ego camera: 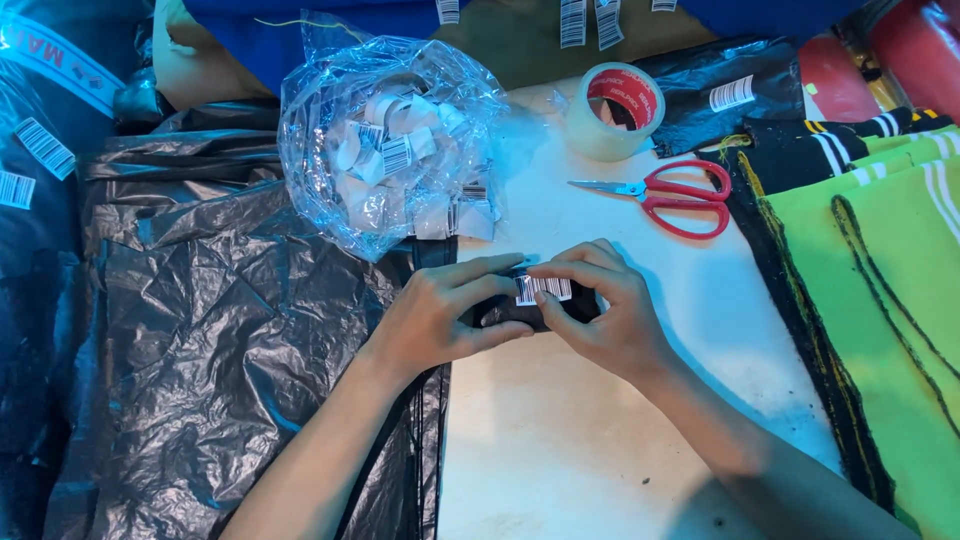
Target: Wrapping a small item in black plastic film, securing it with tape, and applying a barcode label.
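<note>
A: How is the small black packet [520, 305] held?

B: It is pinched from both sides at table [560, 440] centre; left hand [440, 320] is closed round its end so it is kept steady; right hand [600, 310] fingers are curled, a barcode label [543, 289] being pressed on top.

A: Counts?

B: 1 scissors [665, 195]; 1 tape roll [615, 110]; 1 clear bag [390, 140] w/ many labels, not countable.

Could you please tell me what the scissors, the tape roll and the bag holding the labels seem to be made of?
The scissors: grey metal blades by their sheen, with glossy red handles, probably plastic. The tape roll: translucent, likely plastic film, on what looks like a card core. The bag of labels: thin clear plastic, crinkled and glinting.
</note>
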